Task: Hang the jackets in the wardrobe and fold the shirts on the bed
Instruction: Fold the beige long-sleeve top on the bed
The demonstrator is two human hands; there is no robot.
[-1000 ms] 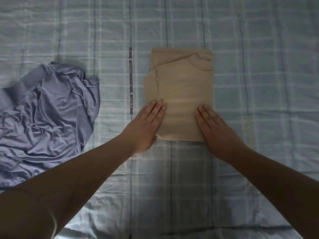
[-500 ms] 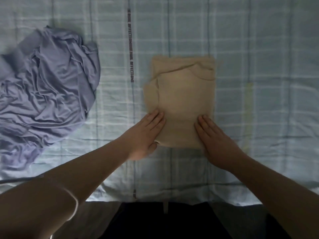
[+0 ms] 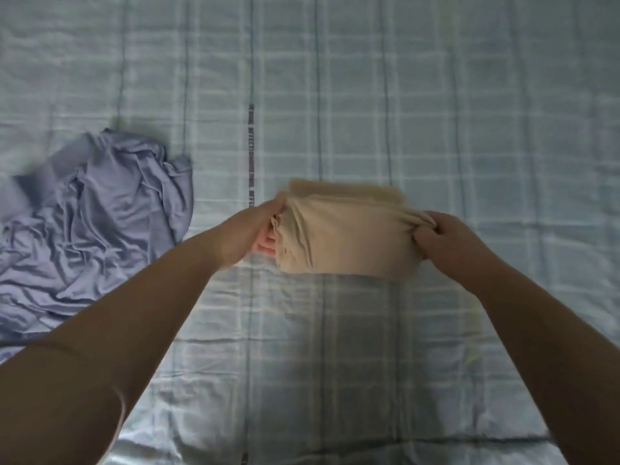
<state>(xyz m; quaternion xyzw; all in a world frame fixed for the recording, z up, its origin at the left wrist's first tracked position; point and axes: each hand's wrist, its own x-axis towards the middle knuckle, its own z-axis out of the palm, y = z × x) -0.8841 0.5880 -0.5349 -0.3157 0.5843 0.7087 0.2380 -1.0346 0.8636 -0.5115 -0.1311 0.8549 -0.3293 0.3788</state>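
Note:
A beige shirt (image 3: 345,236), folded into a narrow stack, lies at the middle of the bed. Its near end is lifted and doubled back toward the far end. My left hand (image 3: 258,231) pinches the left corner of that lifted end, and my right hand (image 3: 443,238) pinches the right corner. The far part of the shirt still rests on the sheet. A crumpled lilac shirt (image 3: 90,226) lies unfolded in a heap at the left, apart from both hands.
The bed is covered by a pale blue checked sheet (image 3: 369,95) with a printed text stripe (image 3: 251,156) running away from me. The sheet's near edge shows at the bottom of the view.
Both hands went from lying flat on the beige shirt's near end to gripping its corners and lifting that end up and away. The camera view tilted.

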